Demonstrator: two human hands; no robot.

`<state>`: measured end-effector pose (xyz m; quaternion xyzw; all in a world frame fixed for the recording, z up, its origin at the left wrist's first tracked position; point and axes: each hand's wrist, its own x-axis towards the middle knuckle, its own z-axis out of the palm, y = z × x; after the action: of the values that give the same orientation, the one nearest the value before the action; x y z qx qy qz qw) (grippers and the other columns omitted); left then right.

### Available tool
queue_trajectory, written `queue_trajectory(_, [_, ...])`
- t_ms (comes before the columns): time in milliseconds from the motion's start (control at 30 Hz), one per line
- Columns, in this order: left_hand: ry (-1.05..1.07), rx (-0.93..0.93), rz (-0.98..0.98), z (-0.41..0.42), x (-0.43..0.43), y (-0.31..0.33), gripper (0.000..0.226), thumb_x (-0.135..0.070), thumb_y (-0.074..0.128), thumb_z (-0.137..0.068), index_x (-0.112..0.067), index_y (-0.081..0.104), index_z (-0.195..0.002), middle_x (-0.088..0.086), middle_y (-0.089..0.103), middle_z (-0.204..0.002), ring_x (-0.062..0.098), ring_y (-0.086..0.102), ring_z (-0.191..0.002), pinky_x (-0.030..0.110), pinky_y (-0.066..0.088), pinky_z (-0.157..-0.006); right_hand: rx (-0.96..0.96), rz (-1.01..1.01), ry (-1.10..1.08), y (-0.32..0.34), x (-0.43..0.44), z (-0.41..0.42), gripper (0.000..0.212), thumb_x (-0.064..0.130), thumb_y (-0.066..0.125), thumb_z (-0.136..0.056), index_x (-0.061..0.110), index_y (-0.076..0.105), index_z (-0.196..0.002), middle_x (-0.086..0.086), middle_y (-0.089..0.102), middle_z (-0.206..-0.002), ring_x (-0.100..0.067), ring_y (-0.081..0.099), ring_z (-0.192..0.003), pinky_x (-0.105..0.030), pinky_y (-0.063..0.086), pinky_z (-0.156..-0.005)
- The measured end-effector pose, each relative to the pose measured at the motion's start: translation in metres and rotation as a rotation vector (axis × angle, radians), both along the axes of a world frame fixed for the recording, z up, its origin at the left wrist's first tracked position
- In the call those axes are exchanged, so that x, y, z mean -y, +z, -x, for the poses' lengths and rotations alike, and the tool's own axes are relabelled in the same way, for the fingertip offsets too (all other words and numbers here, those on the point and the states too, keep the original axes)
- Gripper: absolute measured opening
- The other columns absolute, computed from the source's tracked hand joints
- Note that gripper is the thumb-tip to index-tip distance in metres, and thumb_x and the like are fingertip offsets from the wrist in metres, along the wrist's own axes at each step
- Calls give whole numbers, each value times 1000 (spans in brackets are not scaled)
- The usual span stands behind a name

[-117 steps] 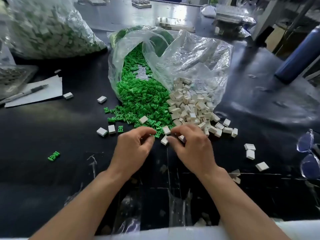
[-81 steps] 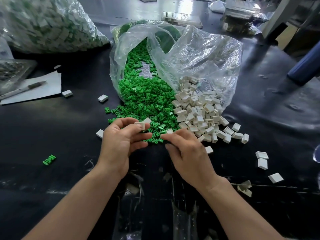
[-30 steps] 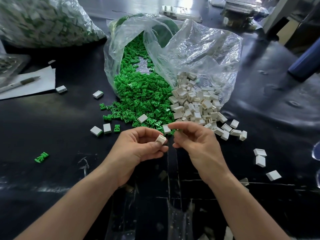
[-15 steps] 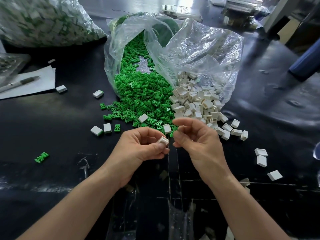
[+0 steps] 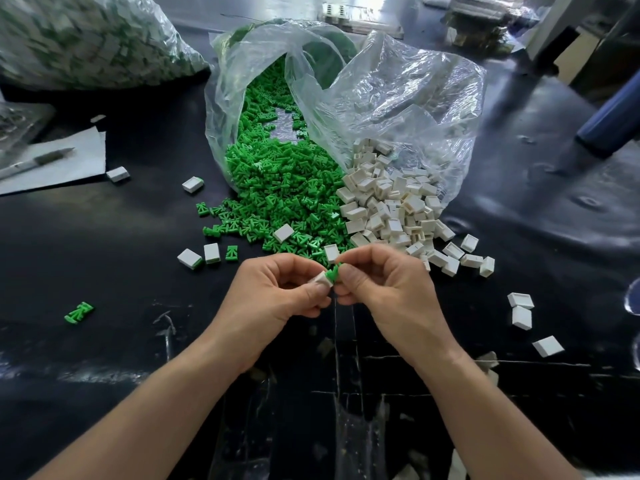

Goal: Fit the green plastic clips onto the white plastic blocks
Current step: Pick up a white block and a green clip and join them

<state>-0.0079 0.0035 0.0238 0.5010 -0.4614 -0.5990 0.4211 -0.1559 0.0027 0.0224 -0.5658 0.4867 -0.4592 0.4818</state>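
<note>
My left hand (image 5: pixel 273 299) pinches a small white block (image 5: pixel 320 279) between thumb and forefinger. My right hand (image 5: pixel 384 289) pinches a green clip (image 5: pixel 333 271) and holds it against the block's end. Both hands meet just above the black table, in front of the piles. A heap of green clips (image 5: pixel 277 188) spills from a clear plastic bag (image 5: pixel 398 98), and a heap of white blocks (image 5: pixel 391 209) lies beside it on the right.
Loose white blocks lie left (image 5: pixel 199 256) and right (image 5: pixel 521 308) of my hands. One green clip (image 5: pixel 79 312) lies far left. A full bag (image 5: pixel 86 39) sits at the back left, with paper and a pen (image 5: pixel 38 161) below it. A blue cylinder (image 5: pixel 609 123) leans at right.
My hands have come together: the right hand brought the green clip up to the white block held in the left hand. The piles have not moved.
</note>
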Motion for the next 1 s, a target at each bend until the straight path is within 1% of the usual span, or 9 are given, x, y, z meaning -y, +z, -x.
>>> queue_trajectory(100, [2,52,30,0,0,-1,7,-2,71,-73,-6,68,-78,4,69,-61,10,66,-57,17,52,-52,-18,-16,11,0,0,0,17,3,62,-84,20,63,-81,3,67,-69,-7,65,-61,-17,51,-57])
queue_trajectory(200, [0,57,46,0,-1,0,7,-2,71,-73,-7,69,-77,4,69,-62,10,66,-58,17,52,-53,-24,-26,17,1,1,1,18,3,62,-84,20,62,-80,0,66,-70,-7,65,-61,-17,52,-57])
queue_trajectory(400, [13,-8,19,0,0,2,8,-4,70,-70,-3,68,-79,7,68,-61,10,65,-55,17,51,-51,-17,-28,0,0,-1,-1,19,2,61,-84,20,58,-79,3,65,-68,-6,65,-59,-17,52,-55])
queue_trajectory(500, [23,51,60,-2,1,2,7,-1,70,-72,-5,68,-78,7,69,-61,10,64,-55,16,51,-51,-47,-43,34,-3,-3,-4,20,1,62,-84,19,56,-76,1,64,-66,-9,65,-59,-19,53,-55])
queue_trajectory(600, [12,83,81,-4,1,3,9,0,71,-72,-4,68,-79,7,69,-61,10,64,-55,17,51,-51,-77,-15,47,-4,-3,-5,23,1,62,-84,22,58,-75,2,64,-67,-7,64,-59,-18,52,-56])
queue_trajectory(700, [-6,89,93,-5,2,5,8,-1,71,-73,-6,70,-79,7,69,-63,10,64,-55,17,51,-51,-87,20,45,-2,-3,-4,29,2,62,-84,30,62,-78,5,66,-69,-2,62,-62,-14,50,-57])
queue_trajectory(833, [-19,111,109,-6,1,3,13,2,71,-74,-12,71,-74,5,69,-61,9,63,-54,17,51,-51,-211,80,38,-4,-3,-3,27,6,62,-85,32,62,-77,8,62,-65,-1,57,-61,-17,49,-59])
queue_trajectory(933, [-23,178,137,-6,0,0,21,3,72,-74,-18,71,-70,2,67,-58,8,62,-54,17,51,-51,-375,176,45,-3,-3,-1,15,5,63,-84,19,66,-80,13,55,-63,0,52,-63,-11,42,-58])
queue_trajectory(1000, [-23,198,134,-6,0,-1,23,3,72,-74,-20,71,-68,1,66,-58,7,62,-53,17,50,-51,-443,219,59,-3,-3,0,9,3,63,-83,11,67,-83,14,54,-64,0,51,-67,-9,39,-60])
